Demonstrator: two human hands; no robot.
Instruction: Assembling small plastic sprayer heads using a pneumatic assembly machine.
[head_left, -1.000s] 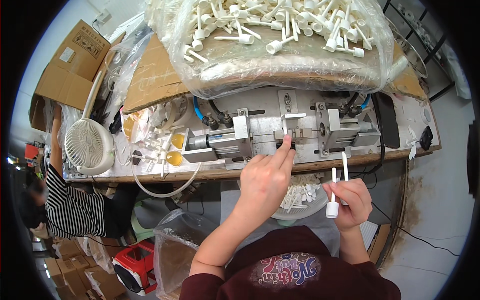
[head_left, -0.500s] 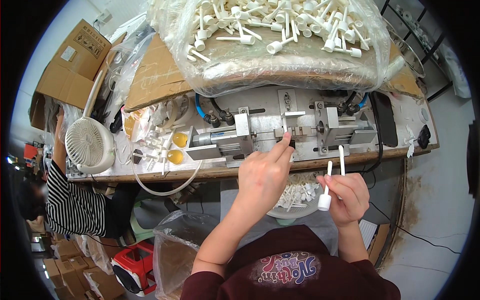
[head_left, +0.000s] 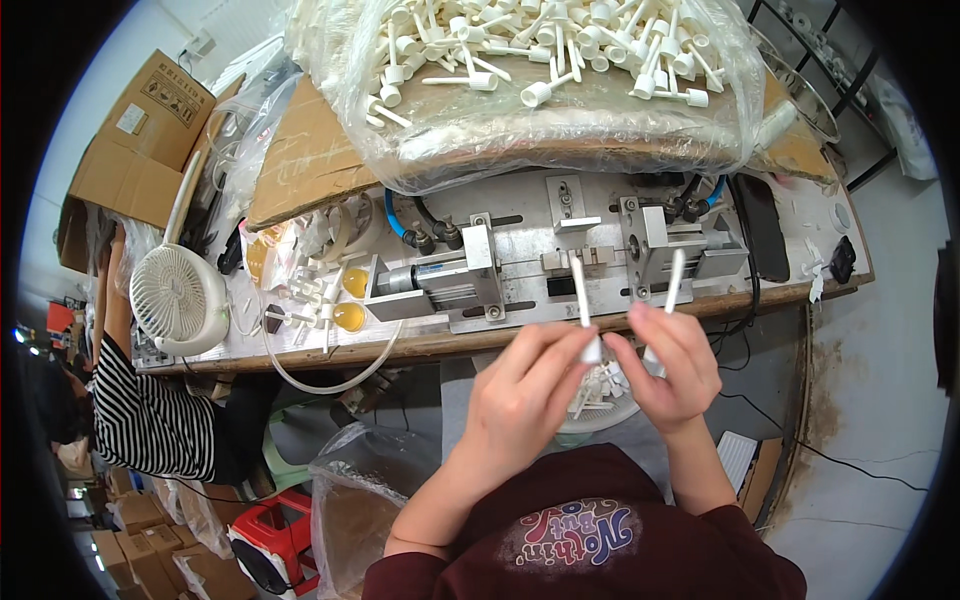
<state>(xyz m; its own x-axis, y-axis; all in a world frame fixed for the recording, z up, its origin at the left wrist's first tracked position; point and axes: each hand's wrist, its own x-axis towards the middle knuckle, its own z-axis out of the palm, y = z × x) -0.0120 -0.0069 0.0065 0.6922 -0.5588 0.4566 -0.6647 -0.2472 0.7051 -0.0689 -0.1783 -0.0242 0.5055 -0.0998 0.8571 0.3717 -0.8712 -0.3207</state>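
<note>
My left hand (head_left: 525, 390) is closed on a white plastic measuring scoop (head_left: 581, 290), its cup down by the fingertips and its handle pointing up. Close beside it, my right hand (head_left: 675, 375) grips a second white scoop (head_left: 676, 278), also handle up, its cup mostly hidden by the fingers. Both hands are just in front of the bench edge. Behind them stands a metal clamping fixture (head_left: 578, 260) between two pneumatic cylinders; the left scoop's handle tip overlaps its block in view. Below the hands a round basket (head_left: 600, 422) of small white pieces is partly covered.
A plastic-lined heap of white scoops (head_left: 560, 40) lies on cardboard (head_left: 300, 165) behind the fixture. On the left are a white fan (head_left: 178, 295) and a person in a striped sleeve (head_left: 150, 415). A black phone (head_left: 762, 228) lies at the right, near cables.
My left hand has drawn back from the fixture toward my right hand and now holds a scoop. My right hand, which held two scoops, now shows one. The view has shifted slightly.
</note>
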